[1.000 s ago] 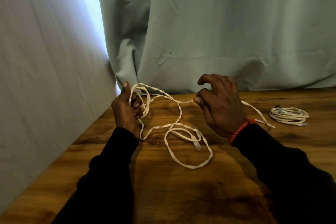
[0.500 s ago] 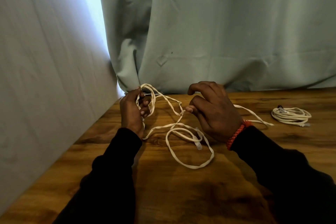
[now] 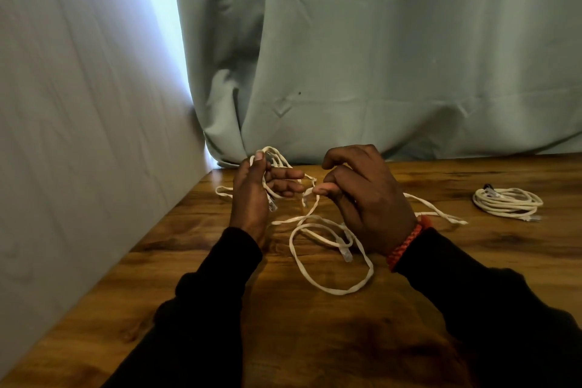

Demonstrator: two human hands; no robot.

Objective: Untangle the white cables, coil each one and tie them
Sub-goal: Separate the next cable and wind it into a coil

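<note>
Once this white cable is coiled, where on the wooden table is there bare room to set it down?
Bare wood lies between the loose white cable and the finished coiled white cable at the wooden table's right. It is crowded in the middle, where the left hand and right hand work the loops.

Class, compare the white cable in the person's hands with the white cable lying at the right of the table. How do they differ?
The held cable sprawls in loose, open loops; the coiled cable is a neat, compact bundle. The left hand and right hand grip the held cable; the coiled cable lies untouched. Both are white and rest on the wooden table.
</note>
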